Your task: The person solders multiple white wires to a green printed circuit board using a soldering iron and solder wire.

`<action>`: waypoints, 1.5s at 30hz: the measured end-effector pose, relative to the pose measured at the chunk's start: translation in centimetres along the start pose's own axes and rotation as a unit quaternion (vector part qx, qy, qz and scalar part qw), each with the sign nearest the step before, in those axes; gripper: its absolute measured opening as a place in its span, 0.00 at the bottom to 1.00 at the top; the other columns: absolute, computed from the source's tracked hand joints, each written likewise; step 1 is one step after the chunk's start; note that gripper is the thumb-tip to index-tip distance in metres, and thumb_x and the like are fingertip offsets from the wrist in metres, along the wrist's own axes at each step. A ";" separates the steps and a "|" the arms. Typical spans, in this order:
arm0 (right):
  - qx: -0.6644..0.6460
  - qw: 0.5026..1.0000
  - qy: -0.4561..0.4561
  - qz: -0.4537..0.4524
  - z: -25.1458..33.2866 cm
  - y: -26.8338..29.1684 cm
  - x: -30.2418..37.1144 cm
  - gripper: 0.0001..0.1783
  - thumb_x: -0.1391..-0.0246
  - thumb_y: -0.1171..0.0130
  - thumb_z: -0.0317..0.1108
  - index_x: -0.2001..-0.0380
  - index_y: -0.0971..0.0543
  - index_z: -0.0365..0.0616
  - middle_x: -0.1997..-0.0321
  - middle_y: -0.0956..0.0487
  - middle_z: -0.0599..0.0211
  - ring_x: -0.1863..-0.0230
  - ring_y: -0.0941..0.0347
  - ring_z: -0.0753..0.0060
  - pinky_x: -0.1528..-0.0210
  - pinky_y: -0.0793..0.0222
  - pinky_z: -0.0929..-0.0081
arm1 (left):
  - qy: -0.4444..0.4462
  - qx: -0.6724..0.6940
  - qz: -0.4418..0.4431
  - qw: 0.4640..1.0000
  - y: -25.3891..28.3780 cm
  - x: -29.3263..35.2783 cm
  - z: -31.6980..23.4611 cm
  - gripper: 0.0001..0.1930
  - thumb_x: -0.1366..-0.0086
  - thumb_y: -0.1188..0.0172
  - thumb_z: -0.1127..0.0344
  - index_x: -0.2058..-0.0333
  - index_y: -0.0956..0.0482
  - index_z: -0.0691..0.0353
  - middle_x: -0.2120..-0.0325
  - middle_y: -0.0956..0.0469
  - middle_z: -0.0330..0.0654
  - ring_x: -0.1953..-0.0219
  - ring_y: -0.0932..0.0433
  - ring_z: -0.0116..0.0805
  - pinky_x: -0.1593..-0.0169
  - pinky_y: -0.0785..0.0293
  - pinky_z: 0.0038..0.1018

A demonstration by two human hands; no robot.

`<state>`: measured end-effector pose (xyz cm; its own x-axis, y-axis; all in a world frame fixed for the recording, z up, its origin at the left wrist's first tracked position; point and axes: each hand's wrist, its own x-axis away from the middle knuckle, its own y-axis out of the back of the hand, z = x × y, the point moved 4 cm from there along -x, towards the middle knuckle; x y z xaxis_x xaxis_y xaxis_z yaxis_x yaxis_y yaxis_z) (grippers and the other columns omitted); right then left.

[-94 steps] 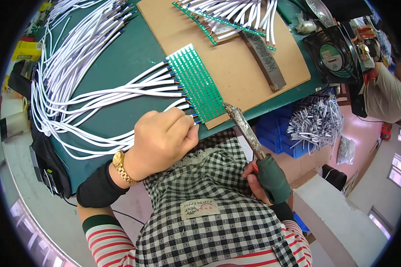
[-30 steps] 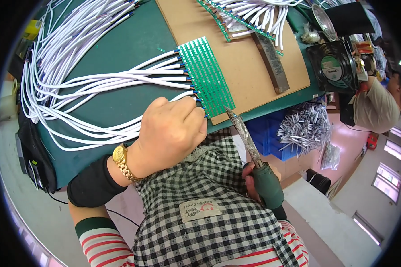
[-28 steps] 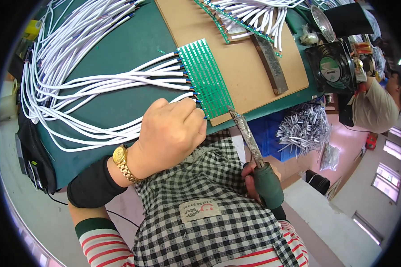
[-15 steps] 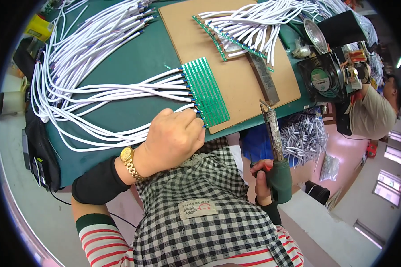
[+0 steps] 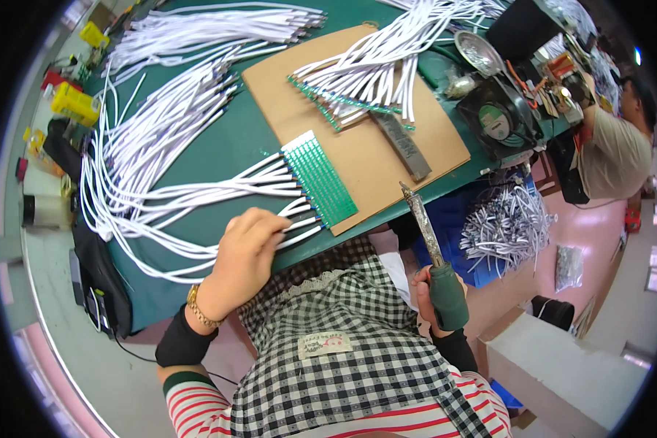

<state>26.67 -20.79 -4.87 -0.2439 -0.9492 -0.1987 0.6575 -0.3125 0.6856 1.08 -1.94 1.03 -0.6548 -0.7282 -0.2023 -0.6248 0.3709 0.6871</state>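
Note:
My left hand (image 5: 247,254), fingers curled and pressed together, is on the white cables (image 5: 197,270) a short way left of a green circuit board panel (image 5: 318,180). It seems to grip one cable; the fingertips are partly hidden. Several white cables join the panel's left edge by their thin wire ends. The panel lies tilted on a brown cardboard sheet (image 5: 372,186). My right hand (image 5: 429,299) is closed round the green handle of a soldering iron (image 5: 427,233). Its tip points up and left, near the lower end of a dark metal bar (image 5: 404,148) and apart from the panel.
More cables with narrow green boards (image 5: 350,102) lie across the bar. Cable bundles (image 5: 175,124) fill the left of the green table. A black fan (image 5: 496,120) and a metal dish (image 5: 478,51) stand right. A co-worker (image 5: 613,150) sits beyond; a cable heap (image 5: 505,223) lies below.
My left hand has drawn back left from the panel's edge along the cables. The soldering iron has shifted left, its tip now farther from the bar's end. The whole view has tilted somewhat.

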 end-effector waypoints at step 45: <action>-0.490 0.854 -0.050 -0.170 -2.4 -1.8 -3.4 0.16 0.43 0.49 0.32 0.52 0.35 0.43 0.69 0.29 0.62 0.72 0.33 0.72 0.67 0.32 0.73 | 0.115 -0.319 0.239 0.910 9.5 3.8 4.7 0.16 0.61 0.36 0.63 0.72 0.27 0.64 0.78 0.26 0.47 0.69 0.25 0.48 0.58 0.33 0.38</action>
<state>28.02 -17.06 -7.07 -0.5669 -0.8047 -0.1762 0.8053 -0.4964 -0.3240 -9.32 1.52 3.47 -0.6351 -0.6999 0.3268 0.1293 0.3208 0.9383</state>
